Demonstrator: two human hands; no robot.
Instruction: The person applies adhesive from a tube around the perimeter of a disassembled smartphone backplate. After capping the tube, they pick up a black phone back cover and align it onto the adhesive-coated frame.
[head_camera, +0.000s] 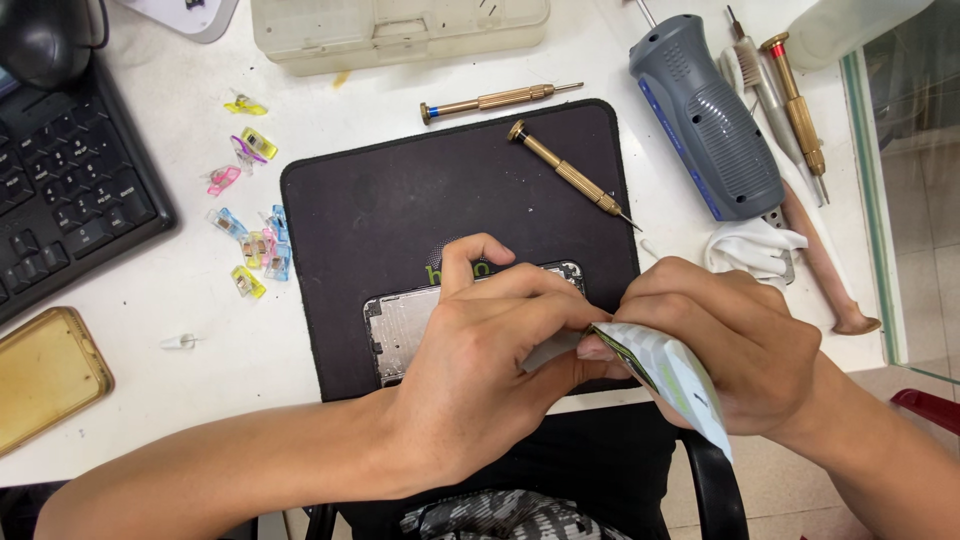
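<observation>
A silver phone frame (405, 325) lies on a black work mat (400, 190), partly hidden under my hands. My right hand (735, 345) grips a small white and green packet (675, 385) that sticks out toward the lower right. My left hand (485, 365) reaches across the frame, and its fingers pinch the packet's upper end beside the right thumb. What sits inside the packet is hidden.
Two brass screwdrivers (570, 172) lie at the mat's top edge. A grey electric screwdriver (705, 115), more hand tools and a white cloth (750, 248) sit at the right. Colourful plastic clips (250, 250), a keyboard (60, 185) and a gold phone (40, 375) are at the left.
</observation>
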